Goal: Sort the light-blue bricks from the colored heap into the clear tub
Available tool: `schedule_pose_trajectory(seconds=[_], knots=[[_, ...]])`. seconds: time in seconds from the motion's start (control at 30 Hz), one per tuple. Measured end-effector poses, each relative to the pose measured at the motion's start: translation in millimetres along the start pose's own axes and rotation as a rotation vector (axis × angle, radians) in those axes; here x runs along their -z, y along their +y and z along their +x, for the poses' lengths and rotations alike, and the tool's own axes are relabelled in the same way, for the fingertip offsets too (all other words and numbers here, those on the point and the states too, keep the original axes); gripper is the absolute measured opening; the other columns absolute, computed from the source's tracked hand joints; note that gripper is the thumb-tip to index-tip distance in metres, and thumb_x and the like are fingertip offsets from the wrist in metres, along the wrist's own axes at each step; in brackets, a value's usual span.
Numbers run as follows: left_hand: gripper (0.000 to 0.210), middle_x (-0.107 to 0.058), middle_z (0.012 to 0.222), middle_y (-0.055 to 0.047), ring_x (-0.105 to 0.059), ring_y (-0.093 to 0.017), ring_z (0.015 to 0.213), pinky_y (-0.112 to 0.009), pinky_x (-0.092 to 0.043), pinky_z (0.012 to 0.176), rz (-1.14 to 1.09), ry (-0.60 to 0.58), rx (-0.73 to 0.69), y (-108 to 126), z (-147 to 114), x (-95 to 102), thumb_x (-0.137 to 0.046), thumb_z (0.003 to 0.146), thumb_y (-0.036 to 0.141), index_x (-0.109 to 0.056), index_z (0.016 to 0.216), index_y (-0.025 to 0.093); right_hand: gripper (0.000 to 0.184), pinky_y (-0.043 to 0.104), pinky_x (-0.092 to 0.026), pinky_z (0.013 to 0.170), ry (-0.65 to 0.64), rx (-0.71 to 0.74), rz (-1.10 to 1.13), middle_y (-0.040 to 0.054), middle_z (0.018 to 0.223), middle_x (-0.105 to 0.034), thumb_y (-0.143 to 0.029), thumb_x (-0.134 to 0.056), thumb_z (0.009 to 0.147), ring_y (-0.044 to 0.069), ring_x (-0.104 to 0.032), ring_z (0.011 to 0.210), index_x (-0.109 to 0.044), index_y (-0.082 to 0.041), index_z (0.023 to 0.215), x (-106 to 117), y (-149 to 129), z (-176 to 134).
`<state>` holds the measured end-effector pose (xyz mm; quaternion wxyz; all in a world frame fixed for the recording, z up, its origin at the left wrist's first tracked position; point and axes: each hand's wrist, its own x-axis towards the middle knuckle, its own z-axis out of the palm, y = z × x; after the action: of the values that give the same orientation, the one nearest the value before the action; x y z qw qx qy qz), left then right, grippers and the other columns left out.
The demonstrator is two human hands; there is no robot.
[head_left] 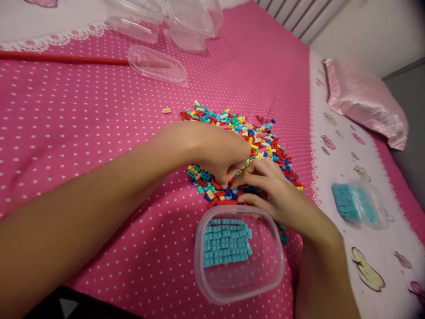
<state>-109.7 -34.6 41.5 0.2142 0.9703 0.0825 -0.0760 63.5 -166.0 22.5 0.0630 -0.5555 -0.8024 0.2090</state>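
Observation:
A heap of small toy building bricks (265, 141) in many colours lies on the pink dotted cloth. Over its near part, my left hand (223, 148) bends down with curled fingers pinched together among the bricks. Whatever those fingertips hold is hidden. My right hand (270, 184) reaches in from the right, close to the left fingertips. Its fingers are apart and touch the bricks, with nothing visibly gripped. Just below both hands stands a clear plastic container (239, 296). Light blue bricks (226, 243), joined in a flat block, lie in its left part.
Another clear container (375, 206) with light blue bricks sits on the white printed band at right. A pink satin pillow (368, 99) lies beyond it. Several clear containers (189, 20) stand at the top. A red stick (66, 57) touches a transparent lid-like piece (157, 66).

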Motion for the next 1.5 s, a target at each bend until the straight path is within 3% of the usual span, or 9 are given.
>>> schedule_pose_trajectory(seconds=[0.17, 0.33, 0.6, 0.73, 0.9, 1.03, 1.23, 1.37, 1.5], knots=[[0.013, -0.058, 0.052, 0.005, -0.034, -0.006, 0.047, -0.026, -0.022, 0.053, 0.033, 0.0, 0.021, 0.3, 2.9, -0.3, -0.065, 0.075, 0.008, -0.074, 0.068, 0.014, 0.024, 0.044, -0.039, 0.097, -0.021, -0.037, -0.065, 0.0087, 0.114, -0.055, -0.034, -0.049, 0.103, 0.025, -0.046, 0.111, -0.068, -0.024, 0.11, 0.8, -1.5, -1.2], [0.009, -0.062, 0.056, 0.003, -0.038, -0.007, 0.05, -0.027, -0.025, 0.056, 0.033, -0.023, 0.042, 0.4, 4.1, 0.0, -0.069, 0.077, 0.013, -0.076, 0.071, 0.016, 0.025, 0.043, -0.04, 0.092, -0.006, -0.03, -0.113, 0.008, 0.11, -0.055, -0.029, -0.049, 0.103, 0.024, -0.047, 0.105, -0.07, -0.029, 0.116, -0.2, -0.1, -2.5], [0.012, -0.059, 0.053, 0.004, -0.035, -0.007, 0.047, -0.027, -0.022, 0.053, 0.03, -0.014, 0.01, -6.0, 6.3, -1.6, -0.07, 0.075, 0.015, -0.073, 0.063, 0.018, 0.014, 0.035, -0.045, 0.091, 0.124, 0.035, 0.034, 0.0053, 0.105, -0.066, -0.03, -0.059, 0.099, 0.018, -0.058, 0.102, -0.069, -0.021, 0.096, 3.4, 4.0, 0.9], [0.014, -0.057, 0.052, 0.004, -0.032, -0.007, 0.047, -0.027, -0.021, 0.052, 0.006, -0.029, -0.028, -7.5, 5.1, -1.4, -0.069, 0.074, 0.012, -0.073, 0.062, 0.018, 0.004, 0.023, -0.049, 0.073, 0.244, -0.026, 0.083, -0.004, 0.085, -0.071, -0.022, -0.065, 0.091, 0.009, -0.065, 0.079, -0.067, -0.023, 0.087, 16.6, -12.1, -7.6], [0.015, -0.055, 0.05, 0.005, -0.034, -0.008, 0.046, -0.028, -0.021, 0.052, 0.01, -0.013, -0.047, -6.8, 4.9, -2.0, -0.07, 0.075, 0.011, -0.073, 0.062, 0.018, 0.006, 0.018, -0.05, 0.061, 0.337, -0.095, -0.025, -0.0095, 0.078, -0.073, -0.024, -0.066, 0.091, 0.007, -0.067, 0.065, -0.067, -0.029, 0.093, 29.6, -49.3, -26.1], [0.017, -0.054, 0.049, 0.006, -0.034, -0.008, 0.046, -0.028, -0.022, 0.052, -0.028, -0.008, -0.064, -8.1, 4.4, -1.8, -0.068, 0.074, 0.01, -0.071, 0.06, 0.019, 0.014, 0.024, -0.054, 0.055, 0.245, -0.04, -0.067, -0.0056, 0.086, -0.076, -0.027, -0.058, 0.096, 0.013, -0.071, 0.066, -0.068, -0.035, 0.102, 25.6, -71.0, -41.1], [0.021, -0.045, 0.043, 0.007, -0.034, -0.008, 0.044, -0.029, -0.02, 0.053, -0.042, -0.032, -0.019, -4.4, 0.4, 1.5, -0.07, 0.072, 0.009, -0.064, 0.053, 0.017, 0.037, 0.033, -0.062, 0.061, 0.178, -0.024, -0.249, 0.0011, 0.104, -0.078, -0.018, -0.044, 0.097, 0.021, -0.076, 0.083, -0.068, -0.035, 0.119, 9.0, -81.0, -52.7], [0.021, -0.045, 0.044, 0.008, -0.034, -0.006, 0.044, -0.028, -0.021, 0.054, -0.039, -0.024, 0.015, -0.4, 0.0, 2.8, -0.073, 0.072, 0.007, -0.066, 0.055, 0.016, 0.029, 0.029, -0.049, 0.035, 0.143, 0.01, -0.406, 0.0028, 0.095, -0.079, -0.019, -0.045, 0.094, 0.019, -0.072, 0.062, -0.071, -0.029, 0.103, -1.1, -82.9, -50.2], [0.013, -0.051, 0.048, 0.007, -0.038, -0.006, 0.046, -0.026, -0.022, 0.056, -0.02, -0.034, 0.026, -0.7, 1.0, 1.8, -0.075, 0.075, 0.011, -0.072, 0.064, 0.016, 0.033, 0.032, -0.042, 0.03, 0.093, 0.014, -0.507, 0.0053, 0.096, -0.078, -0.014, -0.041, 0.093, 0.019, -0.068, 0.053, -0.07, -0.026, 0.105, -10.9, -86.1, -46.8]])
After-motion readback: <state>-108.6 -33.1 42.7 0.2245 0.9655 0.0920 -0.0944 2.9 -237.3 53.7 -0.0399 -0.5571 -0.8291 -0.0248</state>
